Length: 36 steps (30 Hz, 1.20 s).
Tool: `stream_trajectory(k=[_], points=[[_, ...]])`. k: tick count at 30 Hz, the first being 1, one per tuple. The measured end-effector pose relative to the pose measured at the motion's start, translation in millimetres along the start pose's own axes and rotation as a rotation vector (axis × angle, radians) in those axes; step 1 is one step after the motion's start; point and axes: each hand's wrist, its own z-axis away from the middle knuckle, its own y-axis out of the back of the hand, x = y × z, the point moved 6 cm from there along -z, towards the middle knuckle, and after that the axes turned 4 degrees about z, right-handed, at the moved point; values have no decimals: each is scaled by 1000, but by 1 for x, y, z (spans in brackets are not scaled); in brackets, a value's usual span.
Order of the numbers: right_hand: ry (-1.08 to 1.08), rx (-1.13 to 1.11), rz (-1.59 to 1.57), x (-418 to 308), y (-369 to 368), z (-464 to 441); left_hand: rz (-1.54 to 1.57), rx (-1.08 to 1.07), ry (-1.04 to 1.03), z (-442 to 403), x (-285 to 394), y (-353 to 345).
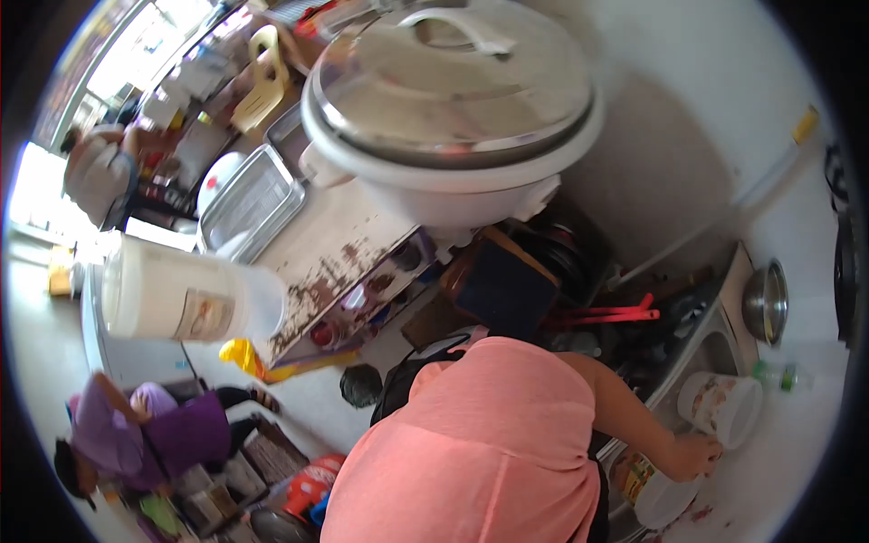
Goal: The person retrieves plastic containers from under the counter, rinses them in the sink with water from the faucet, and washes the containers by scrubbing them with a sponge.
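Note:
My right hand (695,457) is at the lower right, at the end of a bare forearm that comes out of a pink sleeve. Its fingers are curled together; what they hold, if anything, is too small to tell. Just below it is a clear tub with a yellow label (635,475), tilted on its side near the sink edge. Another clear tub with a patterned label (709,400) lies just above the hand, close to the fingers. My left hand does not show.
A large white pot with a metal lid (453,195) stands at the top. Left are a metal tray (253,204) and a white bucket (149,290). Red handles (606,314), a steel bowl (765,303) and a green bottle (783,376) are right. Two people are at the left.

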Motion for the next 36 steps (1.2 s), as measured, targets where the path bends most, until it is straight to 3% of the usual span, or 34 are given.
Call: stream_trajectory(k=[2, 3, 4, 5, 8, 11, 13, 18, 22, 25, 27, 31, 36], points=[[101, -38, -70, 41, -30, -7, -287, 52, -322, -2, 10, -20], [159, -49, -115, 76, -58, -12, -186, 121, -369, 1, 15, -21], [117, -127, -174, 57, -26, 3, -59, 177, -412, 6, 27, -16], [142, -106, -68, 44, -4, 16, 11, 106, -364, 9, 41, -9], [-71, 19, -80, 29, 62, 55, 119, -150, -408, 11, 72, -21], [-185, 114, -24, 19, 110, 84, 131, -188, -525, 18, 95, -35], [-308, 161, -40, 21, 135, 103, 160, -299, -516, 20, 100, -47], [-560, 288, 263, 24, 194, 166, 379, -467, -392, 33, 111, -61], [-920, 172, 460, 39, 208, 212, 453, -529, -308, 34, 114, -69], [-1051, 148, 505, 52, 193, 237, 511, -562, -240, 36, 115, -76], [-1079, 160, 494, 61, 180, 251, 552, -597, -193, 39, 116, -80], [-939, 334, 446, 49, 180, 253, 590, -632, -185, 40, 110, -82], [-700, 304, 607, 9, 191, 249, 578, -663, -137, 37, 105, -76]])
